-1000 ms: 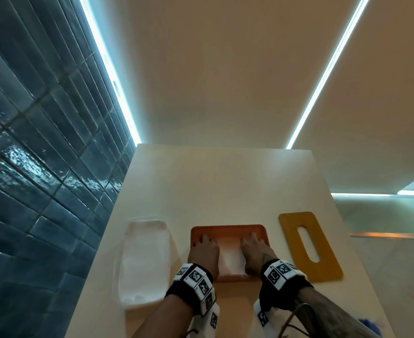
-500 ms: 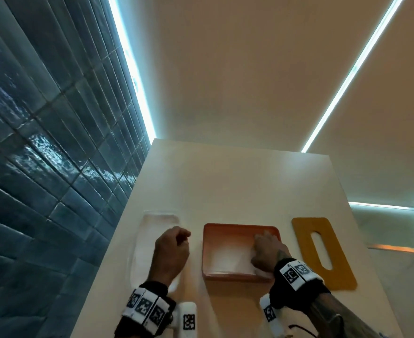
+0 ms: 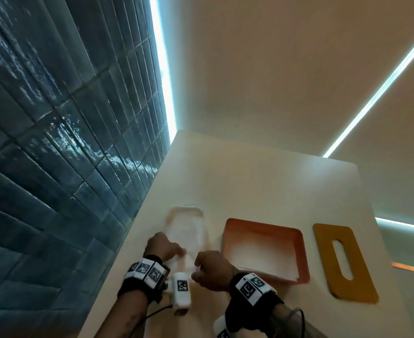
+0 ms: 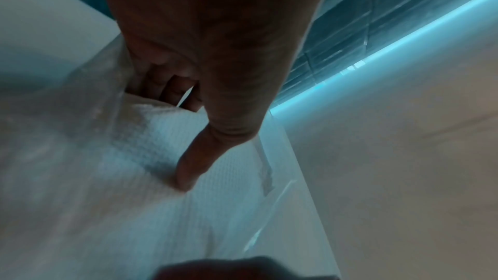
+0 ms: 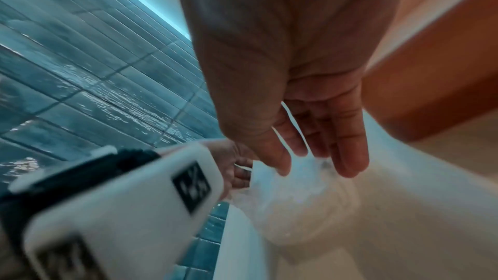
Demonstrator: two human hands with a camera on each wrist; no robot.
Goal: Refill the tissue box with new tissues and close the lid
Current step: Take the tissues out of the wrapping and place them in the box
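Left hand (image 3: 163, 247): gripping the near end of the tissue pack (image 3: 186, 230), thumb pressing on the tissues, fingers curling round the clear wrapper.
Right hand (image 3: 212, 269): reaching to the pack's near end, fingers straight and relaxed, holding nothing.
Tissue pack: lying on the bench (image 3: 262, 181), left of the tissue box (image 3: 301, 242).
Tissue box: sitting open, white tissues lying inside.
Lid (image 3: 323, 254): lying flat, right of the box, apart from it.

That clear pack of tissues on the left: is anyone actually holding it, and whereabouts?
Yes. The left hand grips the tissue pack at its near end, fingers curled into the wrapper. The right hand is open beside it, gripping nothing.
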